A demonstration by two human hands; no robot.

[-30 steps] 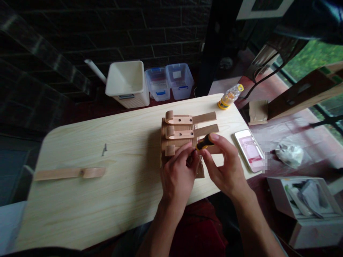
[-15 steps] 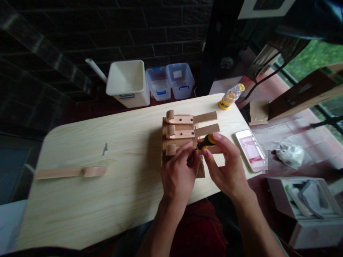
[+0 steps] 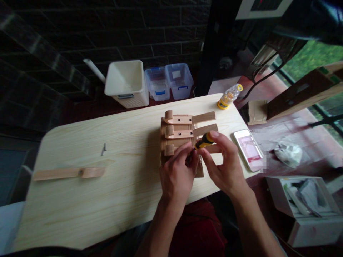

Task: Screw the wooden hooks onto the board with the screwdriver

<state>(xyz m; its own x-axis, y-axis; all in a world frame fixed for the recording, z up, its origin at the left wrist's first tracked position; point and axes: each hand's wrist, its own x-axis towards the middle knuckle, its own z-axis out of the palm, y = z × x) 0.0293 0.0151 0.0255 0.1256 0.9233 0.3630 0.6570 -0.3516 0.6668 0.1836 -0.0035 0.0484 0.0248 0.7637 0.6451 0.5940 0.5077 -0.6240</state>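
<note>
My right hand (image 3: 224, 160) grips a yellow and black screwdriver (image 3: 204, 140), its shaft slanting down toward my left fingertips. My left hand (image 3: 178, 169) is closed at the screwdriver's tip, over the nearest of three wooden hook pieces; what its fingers pinch is hidden. That nearest wooden hook (image 3: 169, 150) is mostly covered by the hand. Behind it lie a middle wooden hook (image 3: 184, 134) and a far wooden hook (image 3: 182, 119), each with two dark screws or holes showing. All three rest across a brown cardboard box (image 3: 163, 137).
Left on the table (image 3: 120, 192) lie another wooden hook (image 3: 69, 173) and a few screws (image 3: 103, 149). A phone (image 3: 248, 150) and a clear bottle with yellow ends (image 3: 229, 96) are at the right. Beyond stand a white bin (image 3: 128, 96) and two plastic tubs (image 3: 180, 80).
The view has shifted slightly, so everything sits a little further left. Both hands keep the same hold, and the screwdriver stays at the nearest hook.
</note>
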